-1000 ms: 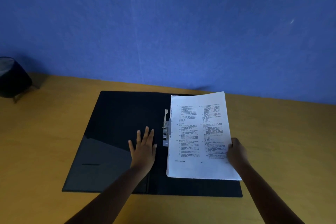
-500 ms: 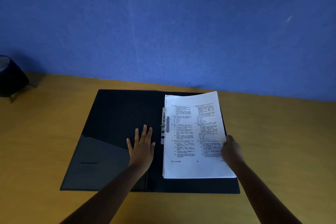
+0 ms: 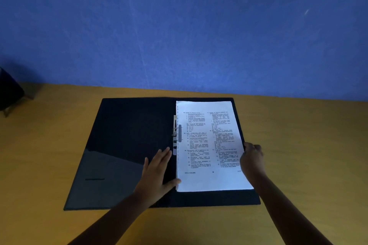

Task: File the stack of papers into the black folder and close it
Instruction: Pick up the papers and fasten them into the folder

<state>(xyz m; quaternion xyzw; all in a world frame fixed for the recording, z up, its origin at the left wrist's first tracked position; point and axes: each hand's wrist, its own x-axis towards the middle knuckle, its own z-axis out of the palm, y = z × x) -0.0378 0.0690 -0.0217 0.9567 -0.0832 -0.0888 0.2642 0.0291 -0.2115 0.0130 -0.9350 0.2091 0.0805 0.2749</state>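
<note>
Yellow-orange wooden table (image 3: 298,145) spans lower view. Blue wall (image 3: 179,26) rises behind it. Dark rounded object (image 3: 9,93) on thin legs at far left table edge, partly cut off.

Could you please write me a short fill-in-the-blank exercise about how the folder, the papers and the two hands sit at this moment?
1. The black folder lies ____ on the wooden table.
2. The stack of papers rests on the folder's ____ half.
3. The ____ hand lies flat on the folder, its thumb touching the stack's near left corner.
4. The right hand holds the stack at its ____ edge.

Missing words: open; right; left; right
</note>
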